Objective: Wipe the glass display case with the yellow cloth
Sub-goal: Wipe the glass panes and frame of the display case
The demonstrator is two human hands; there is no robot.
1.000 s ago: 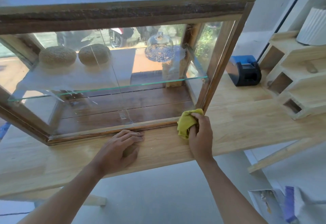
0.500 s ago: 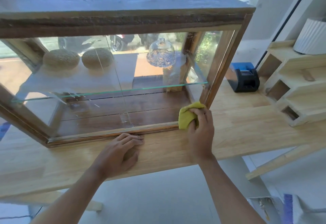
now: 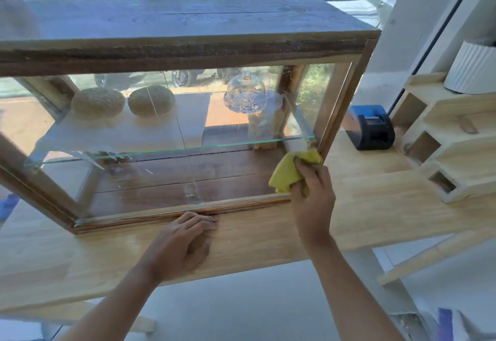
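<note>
A wood-framed glass display case [image 3: 188, 56] stands on a pale wooden counter [image 3: 375, 201]. My right hand [image 3: 312, 193] grips a bunched yellow cloth [image 3: 287, 171] and presses it against the front glass at the lower right corner, beside the right frame post. My left hand [image 3: 182, 244] lies flat on the counter, fingertips touching the case's bottom rail near its middle. Inside, a glass shelf carries two round woven pieces [image 3: 123, 101] and a cut-glass dome [image 3: 245, 93].
A black and blue receipt printer [image 3: 371, 128] sits on the counter right of the case. Further right stands a stepped pale wooden organiser [image 3: 442, 152] with a white ribbed pot [image 3: 475, 69] on top. Parked cars show through the window behind.
My right hand has slid the yellow cloth up the glass from the bottom right corner, along the right post. The left hand has stayed in place.
</note>
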